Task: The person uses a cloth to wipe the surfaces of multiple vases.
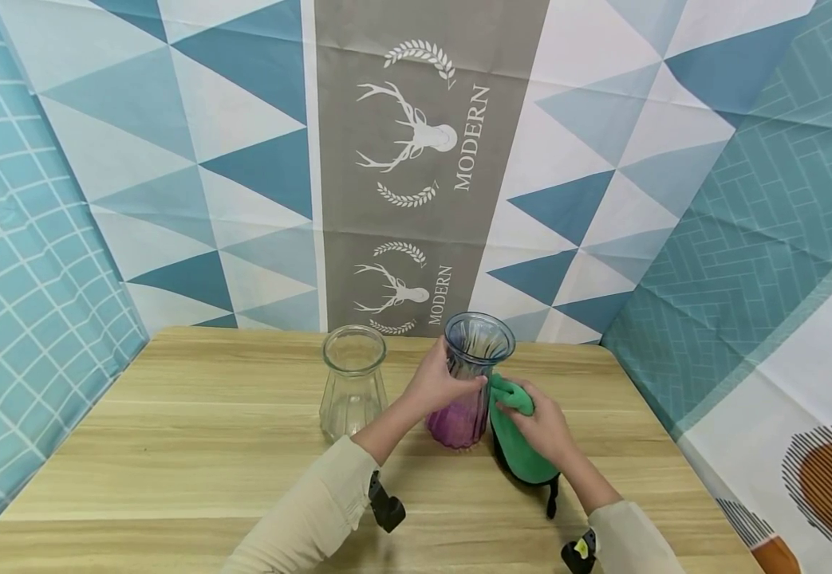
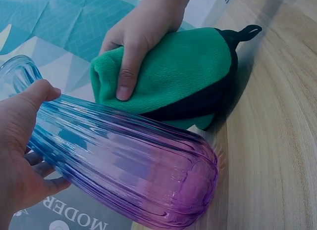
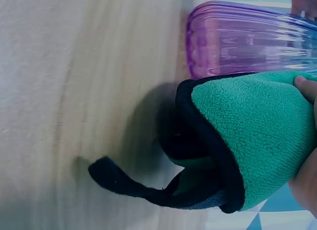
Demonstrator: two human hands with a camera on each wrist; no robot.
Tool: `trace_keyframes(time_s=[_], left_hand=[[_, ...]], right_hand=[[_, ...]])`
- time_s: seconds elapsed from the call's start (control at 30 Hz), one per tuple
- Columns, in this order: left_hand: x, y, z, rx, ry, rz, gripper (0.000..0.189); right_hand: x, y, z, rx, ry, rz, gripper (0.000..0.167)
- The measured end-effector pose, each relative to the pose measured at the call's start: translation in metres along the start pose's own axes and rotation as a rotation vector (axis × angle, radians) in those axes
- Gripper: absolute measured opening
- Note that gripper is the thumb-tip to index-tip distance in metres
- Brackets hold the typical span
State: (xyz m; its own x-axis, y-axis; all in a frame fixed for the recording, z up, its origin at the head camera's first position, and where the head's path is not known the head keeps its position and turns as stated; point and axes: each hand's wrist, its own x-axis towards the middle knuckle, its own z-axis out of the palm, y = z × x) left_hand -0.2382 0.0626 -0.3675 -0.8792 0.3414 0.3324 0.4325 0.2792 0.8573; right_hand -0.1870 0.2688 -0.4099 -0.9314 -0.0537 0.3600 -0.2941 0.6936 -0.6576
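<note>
A ribbed glass vase (image 1: 459, 414), blue at the top and fading to purple at its base, stands on the wooden table. My left hand (image 1: 439, 383) grips it around the neck, thumb on the near side in the left wrist view. Against the vase's right side is a folded green towel (image 2: 183, 71) with black edging and a black hanging loop (image 3: 121, 180). My right hand (image 1: 541, 418) holds the towel by its upper end, thumb pressed on the cloth. In the right wrist view only part of that hand shows at the right edge.
A clear glass vase (image 1: 353, 391) stands to the left, near my left forearm. The wooden table (image 1: 193, 454) reaches back to a patterned cloth wall (image 1: 258, 159). A black wrist strap device (image 1: 387, 502) sits on my left sleeve.
</note>
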Motion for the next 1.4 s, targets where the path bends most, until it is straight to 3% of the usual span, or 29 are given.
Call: trace_keyframes(time_s=[0.3, 0.67, 1.17, 1.4], left_hand=[[0.001, -0.001, 0.000, 0.002, -0.002, 0.040, 0.076], [0.001, -0.001, -0.001, 0.001, -0.017, 0.020, 0.077], [0.002, -0.001, 0.002, -0.003, -0.017, 0.019, 0.073], [0.002, 0.000, 0.002, -0.028, -0.019, 0.001, 0.075]], right_hand=[[0.008, -0.012, -0.010, 0.034, 0.068, -0.041, 0.042], [0.015, -0.026, -0.016, 0.072, 0.135, -0.034, 0.042], [0.012, -0.021, -0.012, 0.064, 0.081, -0.041, 0.044], [0.007, -0.012, -0.006, 0.036, 0.026, -0.006, 0.044]])
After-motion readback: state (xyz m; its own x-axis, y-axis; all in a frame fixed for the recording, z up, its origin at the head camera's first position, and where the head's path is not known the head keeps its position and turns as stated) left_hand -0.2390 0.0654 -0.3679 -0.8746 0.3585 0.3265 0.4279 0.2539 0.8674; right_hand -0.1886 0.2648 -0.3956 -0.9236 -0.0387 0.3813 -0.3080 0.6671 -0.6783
